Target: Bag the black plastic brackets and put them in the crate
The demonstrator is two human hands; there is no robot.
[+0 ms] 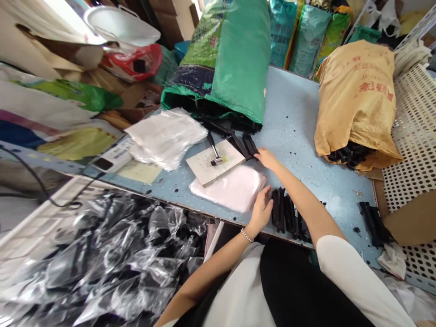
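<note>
My right hand (pixel 267 159) reaches forward over the table, its fingers closed at the near end of a black plastic part (pixel 250 143) that lies beside other black pieces. My left hand (pixel 261 211) rests near the table's front edge with fingers apart and holds nothing. It is between a stack of clear plastic bags (pixel 235 188) and a row of black plastic parts (pixel 288 211). A flat board (pixel 200 167) overlaps the bags, and a black-handled brush (pixel 214 150) lies on it.
A large green sack (pixel 240 59) spills black parts onto the blue table (pixel 293 109). At right stands an orange sack (pixel 357 100) of black parts. More plastic bags (pixel 170 136) lie at left. Bagged black parts (pixel 126 259) fill the space below the table's left front edge.
</note>
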